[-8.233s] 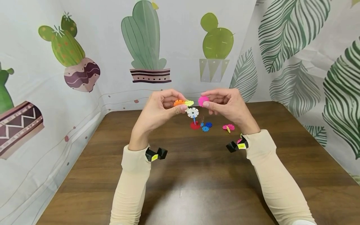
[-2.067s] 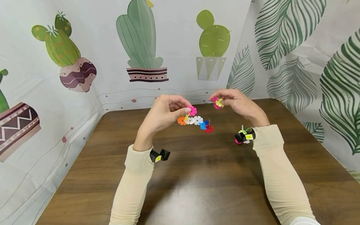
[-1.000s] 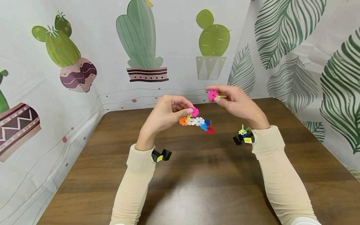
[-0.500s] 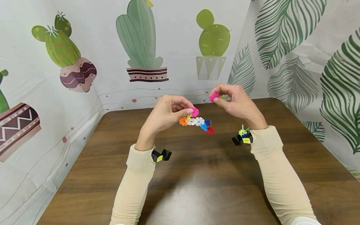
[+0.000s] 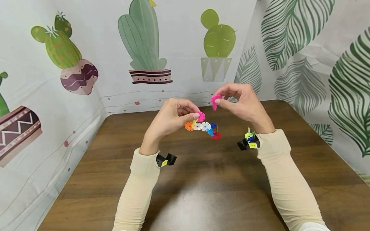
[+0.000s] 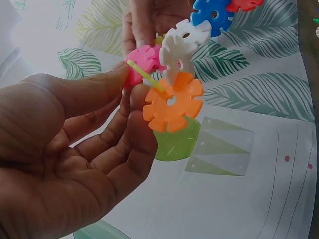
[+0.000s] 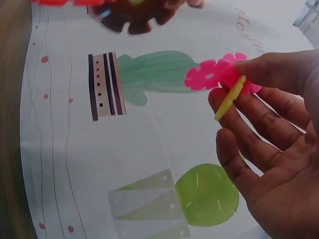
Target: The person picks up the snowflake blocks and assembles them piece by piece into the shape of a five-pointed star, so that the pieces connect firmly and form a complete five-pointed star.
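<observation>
**Over the twelve o'clock side of the table (image 5: 185, 183): a chain (image 5: 206, 126) and a pink piece (image 7: 219, 72), held apart**

The left hand (image 5: 169, 118) pinches a pink disc (image 6: 139, 64) between thumb and fingers. Joined to it, a yellow disc (image 6: 147, 77) leads to the orange disc (image 5: 189, 126); after this come white discs (image 6: 177, 55), blue discs (image 6: 219, 24) and a red disc (image 5: 216, 136), going between three and four o'clock. Whether the red disc touches the table, I cannot tell.

The right hand (image 5: 245, 104) has thumb and fingers clamped on the pink piece, which also carries yellow. It is between one and two o'clock from the left hand's disc.

Joining looks well advanced to me: the chain already unites many colours. Left over, I judge, are the pink piece, not yet attached, and perhaps a small group (image 5: 249, 136) at three o'clock from the red disc, partly hidden by the right wrist camera (image 5: 244, 144).
</observation>
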Action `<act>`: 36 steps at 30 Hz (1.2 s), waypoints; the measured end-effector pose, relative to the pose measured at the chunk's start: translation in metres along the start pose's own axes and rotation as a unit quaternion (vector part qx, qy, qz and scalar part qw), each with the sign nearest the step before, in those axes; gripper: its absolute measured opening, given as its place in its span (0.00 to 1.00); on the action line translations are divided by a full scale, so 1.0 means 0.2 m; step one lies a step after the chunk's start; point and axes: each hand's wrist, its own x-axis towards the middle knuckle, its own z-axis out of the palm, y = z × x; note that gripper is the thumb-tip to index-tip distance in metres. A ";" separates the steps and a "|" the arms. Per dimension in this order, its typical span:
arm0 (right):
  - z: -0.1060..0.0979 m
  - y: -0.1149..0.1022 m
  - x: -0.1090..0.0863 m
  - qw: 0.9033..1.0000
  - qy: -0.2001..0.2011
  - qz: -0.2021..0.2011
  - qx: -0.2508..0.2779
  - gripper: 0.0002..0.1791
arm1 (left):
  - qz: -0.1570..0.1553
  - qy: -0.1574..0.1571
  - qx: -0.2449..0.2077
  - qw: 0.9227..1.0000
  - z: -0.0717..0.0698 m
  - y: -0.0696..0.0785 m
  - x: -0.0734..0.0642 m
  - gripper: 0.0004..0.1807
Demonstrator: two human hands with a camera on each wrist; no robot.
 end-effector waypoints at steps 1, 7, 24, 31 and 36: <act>0.00 -0.01 0.00 1.000 0.000 -0.001 0.010 0.05 | -0.002 -0.002 -0.003 1.000 0.00 0.00 0.00 0.02; 0.02 -0.08 -0.02 0.999 -0.002 -0.006 0.047 0.06 | -0.004 -0.012 -0.012 1.000 0.00 -0.01 0.00 0.02; 0.06 -0.10 -0.03 0.997 -0.003 -0.016 0.072 0.06 | -0.011 -0.019 -0.019 1.000 0.01 0.00 0.00 0.02; 0.06 -0.09 -0.02 0.998 -0.014 -0.020 0.066 0.06 | -0.011 -0.022 -0.021 0.999 0.01 0.01 -0.01 0.02; 0.06 -0.09 -0.02 0.998 -0.028 -0.022 0.060 0.05 | -0.009 -0.016 -0.024 1.000 0.02 0.01 0.00 0.02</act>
